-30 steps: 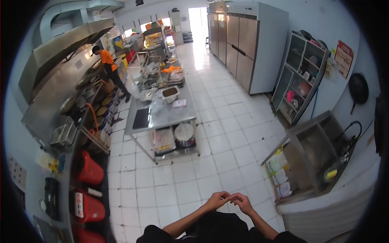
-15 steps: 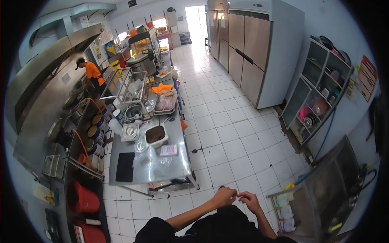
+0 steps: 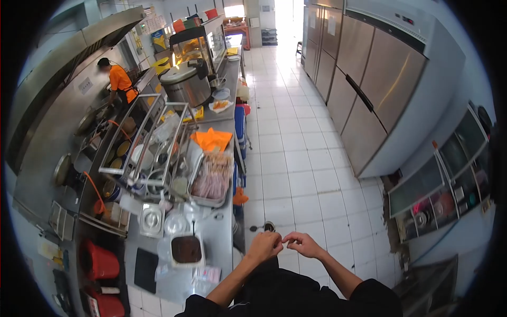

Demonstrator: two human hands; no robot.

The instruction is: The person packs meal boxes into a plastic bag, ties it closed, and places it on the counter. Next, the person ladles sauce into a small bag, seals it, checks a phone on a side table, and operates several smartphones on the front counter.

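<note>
My left hand (image 3: 265, 245) is closed in front of my body, above the tiled floor. Facing it is my right hand (image 3: 304, 244), with its fingers bent and thumb and forefinger pinched close to the left fingertips. Anything held between them is too small or hidden to make out. Nearest to my left forearm is the steel worktable (image 3: 215, 232). On it stand a white container (image 3: 202, 259) of dark brown contents with a handle sticking up, and a small plastic packet (image 3: 209, 274).
A steel tray (image 3: 229, 198) of pinkish food, an orange cloth (image 3: 211, 139), a metal rack (image 3: 186, 105) and a large cooker (image 3: 185, 87) stand along the table. A co-worker (image 3: 121, 79) is at the stoves. Steel refrigerators (image 3: 377, 74) line the right. Tiled aisle (image 3: 288, 158) between.
My view has moved forward along the table and its near end now lies beside my left arm. Both hands stay together in front of me; the refrigerators appear nearer.
</note>
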